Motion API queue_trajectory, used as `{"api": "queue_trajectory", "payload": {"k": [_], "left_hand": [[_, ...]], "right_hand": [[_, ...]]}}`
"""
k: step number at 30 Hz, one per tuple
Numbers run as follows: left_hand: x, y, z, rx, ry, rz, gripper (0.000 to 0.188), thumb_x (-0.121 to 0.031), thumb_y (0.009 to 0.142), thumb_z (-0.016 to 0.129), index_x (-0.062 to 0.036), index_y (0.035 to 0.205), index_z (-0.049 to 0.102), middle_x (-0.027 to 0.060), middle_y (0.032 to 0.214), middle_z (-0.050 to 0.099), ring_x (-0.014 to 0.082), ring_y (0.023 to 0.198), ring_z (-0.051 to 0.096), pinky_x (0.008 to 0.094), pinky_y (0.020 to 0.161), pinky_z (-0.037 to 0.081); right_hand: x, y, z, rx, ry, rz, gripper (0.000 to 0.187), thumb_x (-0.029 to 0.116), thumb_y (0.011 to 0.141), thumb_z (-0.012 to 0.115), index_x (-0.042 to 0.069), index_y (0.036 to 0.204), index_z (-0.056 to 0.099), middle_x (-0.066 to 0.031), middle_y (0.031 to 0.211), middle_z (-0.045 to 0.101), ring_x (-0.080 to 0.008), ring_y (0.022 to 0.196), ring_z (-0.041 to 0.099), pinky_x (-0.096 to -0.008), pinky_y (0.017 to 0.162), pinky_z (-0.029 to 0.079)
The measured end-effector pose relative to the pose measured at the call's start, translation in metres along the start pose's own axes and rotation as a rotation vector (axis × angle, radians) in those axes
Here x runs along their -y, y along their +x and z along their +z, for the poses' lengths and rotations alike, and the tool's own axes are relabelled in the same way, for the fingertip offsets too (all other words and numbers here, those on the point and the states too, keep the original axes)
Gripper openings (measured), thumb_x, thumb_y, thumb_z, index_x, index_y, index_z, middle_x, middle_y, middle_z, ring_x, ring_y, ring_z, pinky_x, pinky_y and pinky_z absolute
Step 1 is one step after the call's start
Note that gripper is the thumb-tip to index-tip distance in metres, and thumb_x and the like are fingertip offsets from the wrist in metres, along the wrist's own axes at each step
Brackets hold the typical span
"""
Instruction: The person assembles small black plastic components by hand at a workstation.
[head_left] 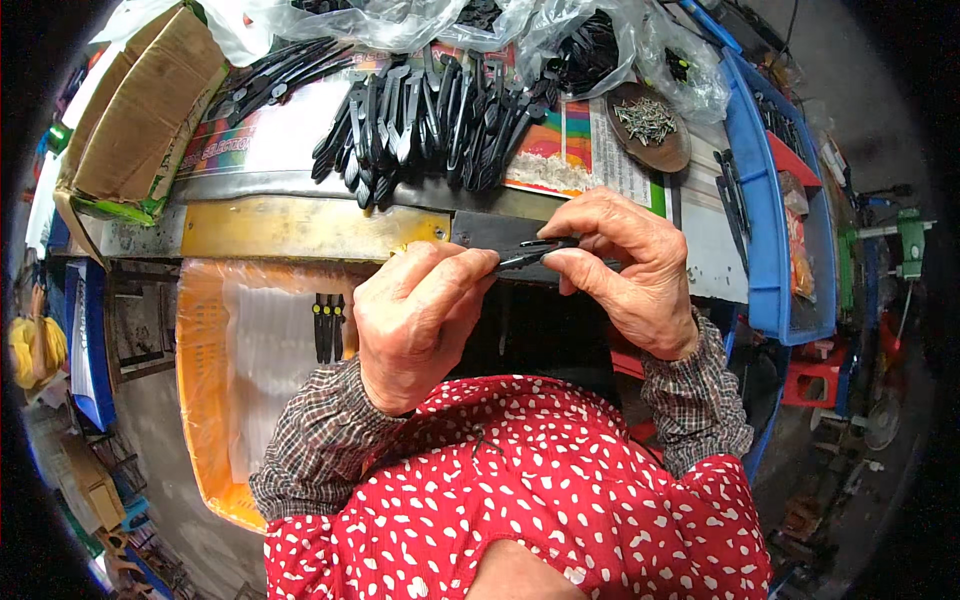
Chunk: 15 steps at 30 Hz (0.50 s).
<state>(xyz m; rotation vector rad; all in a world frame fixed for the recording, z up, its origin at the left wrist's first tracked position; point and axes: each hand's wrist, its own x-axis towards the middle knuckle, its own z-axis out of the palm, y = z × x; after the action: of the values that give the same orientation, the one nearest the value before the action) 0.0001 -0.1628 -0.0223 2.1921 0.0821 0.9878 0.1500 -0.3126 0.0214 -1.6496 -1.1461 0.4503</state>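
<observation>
Left hand [418, 315]: thumb and fingers pinched on one end of a slim black part [522, 256]. Right hand [630, 265]: thumb and forefinger closed on the other end. Part sits between the hands, above the near edge of the table [310, 228]. Beyond it on the table: heap of similar black pieces [430, 125]; to its right, a round brown dish [674, 155] of small metal pieces [643, 118]. Lower left: orange basket [197, 400], three yellow-dotted black pieces [328, 335] side by side inside.
</observation>
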Motion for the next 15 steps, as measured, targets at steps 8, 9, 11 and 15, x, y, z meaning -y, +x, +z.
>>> {"api": "queue_trajectory", "payload": {"k": [8, 9, 11, 15], "left_hand": [[0.0035, -0.0005, 0.0016, 0.013, 0.050, 0.058, 0.024, 0.005, 0.074, 0.070, -0.0024, 0.097, 0.068, 0.0119, 0.083, 0.065, 0.0265, 0.072, 0.064, 0.0339, 0.062, 0.051], [0.0052, -0.0007, 0.0032, 0.000, 0.043, 0.081, 0.027, 0.006, 0.071, 0.069, -0.0029, 0.097, 0.068, 0.0101, 0.082, 0.064, 0.0264, 0.072, 0.064, 0.0345, 0.062, 0.050], [0.0071, -0.0019, 0.0039, -0.003, 0.052, 0.090, 0.028, 0.006, 0.071, 0.069, -0.0031, 0.097, 0.068, 0.0098, 0.082, 0.064, 0.0263, 0.072, 0.064, 0.0345, 0.062, 0.050], [0.0083, -0.0030, 0.0030, 0.003, 0.045, 0.097, 0.028, 0.006, 0.071, 0.069, -0.0032, 0.097, 0.068, 0.0094, 0.082, 0.065, 0.0264, 0.072, 0.064, 0.0347, 0.062, 0.050]], "right_hand": [[0.0000, -0.0015, 0.0013, 0.076, 0.092, 0.159, 0.017, -0.005, 0.086, 0.066, -0.007, 0.102, 0.065, -0.0084, 0.092, 0.066, -0.0112, 0.068, 0.065, -0.0220, 0.060, 0.054], [-0.0016, -0.0015, 0.0003, 0.093, 0.082, 0.143, 0.017, -0.005, 0.086, 0.066, -0.007, 0.102, 0.065, -0.0084, 0.092, 0.066, -0.0113, 0.068, 0.065, -0.0216, 0.059, 0.054], [-0.0032, -0.0005, -0.0005, 0.115, 0.077, 0.125, 0.016, -0.005, 0.086, 0.066, -0.007, 0.102, 0.066, -0.0084, 0.091, 0.066, -0.0113, 0.068, 0.065, -0.0213, 0.058, 0.053], [-0.0041, -0.0003, -0.0003, 0.143, 0.104, 0.140, 0.016, -0.005, 0.085, 0.067, -0.006, 0.101, 0.066, -0.0081, 0.090, 0.065, -0.0115, 0.067, 0.065, -0.0201, 0.056, 0.052]]}}
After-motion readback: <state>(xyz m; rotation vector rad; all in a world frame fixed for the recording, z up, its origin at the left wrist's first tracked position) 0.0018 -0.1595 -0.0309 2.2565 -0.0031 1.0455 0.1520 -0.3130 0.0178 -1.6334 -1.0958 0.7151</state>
